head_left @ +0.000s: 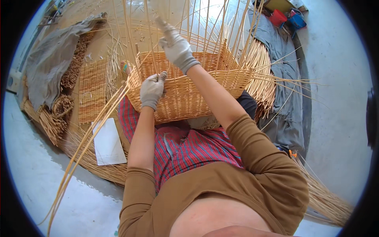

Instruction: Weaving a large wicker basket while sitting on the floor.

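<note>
A half-woven wicker basket (185, 98) of tan cane rests at my lap, with tall upright stakes (207, 27) rising from its walls. My left hand (153, 90), in a pale grey glove, is closed at the basket's near wall, thumb up by the rim. Above the basket's inside, my gloved right hand (177, 46) is raised among the stakes. Its fingers point up and away and are smeared by motion, so whether a cane is in them cannot be made out. Long loose canes (85, 146) run from the basket's left corner toward the lower left.
On the right, a bundle of cut canes (258, 67) lies beside a grey cloth (286, 110). To the left are a woven mat (92, 91), a white board (108, 143) and a grey sheet (51, 59) over more cane. Red (278, 18) and blue (297, 20) containers stand far right.
</note>
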### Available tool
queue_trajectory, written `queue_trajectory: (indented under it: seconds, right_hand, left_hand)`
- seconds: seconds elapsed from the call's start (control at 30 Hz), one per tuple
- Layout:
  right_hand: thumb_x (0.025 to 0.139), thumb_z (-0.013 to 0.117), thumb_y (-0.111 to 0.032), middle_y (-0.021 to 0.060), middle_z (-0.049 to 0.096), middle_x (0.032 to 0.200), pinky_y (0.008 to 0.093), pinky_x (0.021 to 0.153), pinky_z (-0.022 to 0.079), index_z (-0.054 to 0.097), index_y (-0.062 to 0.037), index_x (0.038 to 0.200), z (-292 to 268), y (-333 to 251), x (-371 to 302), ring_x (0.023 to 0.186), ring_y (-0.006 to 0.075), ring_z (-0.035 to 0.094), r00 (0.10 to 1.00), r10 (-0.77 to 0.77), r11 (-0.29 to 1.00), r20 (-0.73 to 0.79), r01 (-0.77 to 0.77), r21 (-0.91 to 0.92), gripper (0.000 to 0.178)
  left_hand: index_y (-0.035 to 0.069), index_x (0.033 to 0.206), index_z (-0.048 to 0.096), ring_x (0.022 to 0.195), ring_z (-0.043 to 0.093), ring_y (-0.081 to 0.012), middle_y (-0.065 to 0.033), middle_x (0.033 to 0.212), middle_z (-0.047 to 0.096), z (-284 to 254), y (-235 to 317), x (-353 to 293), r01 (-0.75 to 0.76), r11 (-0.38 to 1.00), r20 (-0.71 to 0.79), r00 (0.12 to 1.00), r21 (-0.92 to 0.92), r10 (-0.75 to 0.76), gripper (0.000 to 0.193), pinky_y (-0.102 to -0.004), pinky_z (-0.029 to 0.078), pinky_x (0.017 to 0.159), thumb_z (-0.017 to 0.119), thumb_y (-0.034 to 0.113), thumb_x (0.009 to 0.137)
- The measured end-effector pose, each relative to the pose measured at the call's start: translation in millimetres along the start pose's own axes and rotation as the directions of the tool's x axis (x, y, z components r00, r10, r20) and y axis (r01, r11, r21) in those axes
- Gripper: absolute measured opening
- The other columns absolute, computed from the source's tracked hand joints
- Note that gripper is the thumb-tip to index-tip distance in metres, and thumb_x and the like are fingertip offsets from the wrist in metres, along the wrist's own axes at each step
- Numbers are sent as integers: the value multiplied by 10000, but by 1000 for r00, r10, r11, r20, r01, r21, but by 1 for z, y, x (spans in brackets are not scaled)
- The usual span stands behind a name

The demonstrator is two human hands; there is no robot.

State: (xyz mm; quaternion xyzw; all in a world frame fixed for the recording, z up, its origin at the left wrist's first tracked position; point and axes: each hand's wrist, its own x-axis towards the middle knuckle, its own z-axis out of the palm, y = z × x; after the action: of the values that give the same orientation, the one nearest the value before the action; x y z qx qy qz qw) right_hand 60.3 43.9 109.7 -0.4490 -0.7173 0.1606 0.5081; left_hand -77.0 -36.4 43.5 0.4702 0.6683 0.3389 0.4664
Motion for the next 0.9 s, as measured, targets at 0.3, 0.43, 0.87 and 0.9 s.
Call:
queue_trajectory:
  seconds: [0.3,0.43,0.87,0.9]
  right_hand:
    - [1000,586,-163,87,699,1070,251,636,530,596,-95,1170,-125,71,-187,969,167,689,730,655,433,194,-573,696,182]
    - [949,656,-156,93,677,1175,236,643,521,572,-89,1237,-113,48,-148,1022,160,680,622,783,528,-23,-644,553,307]
    - [936,555,29,86,633,985,321,816,546,548,-54,1147,-152,115,-142,950,164,636,900,296,949,-320,-241,203,226]
    - [912,580,44,92,652,1024,332,850,540,562,-45,1149,-149,90,-110,969,184,652,949,-6,995,-314,-25,-97,253]
  left_hand:
    - [85,1085,589,555,573,-115,-28,761,610,31,17,-26,-550,809,-370,810,-210,454,166,-260,484,490,662,95,936]
    - [59,1018,599,576,641,-143,-64,790,655,61,35,-12,-340,940,-26,940,29,341,163,-291,511,497,626,214,974]
    - [271,1437,471,786,658,-311,-149,1171,606,115,66,-51,-722,385,92,524,574,847,591,-416,538,718,633,148,882]
    - [343,1475,421,749,648,-325,-148,1128,594,130,49,-42,-747,354,153,515,563,843,695,-433,535,702,606,99,852]
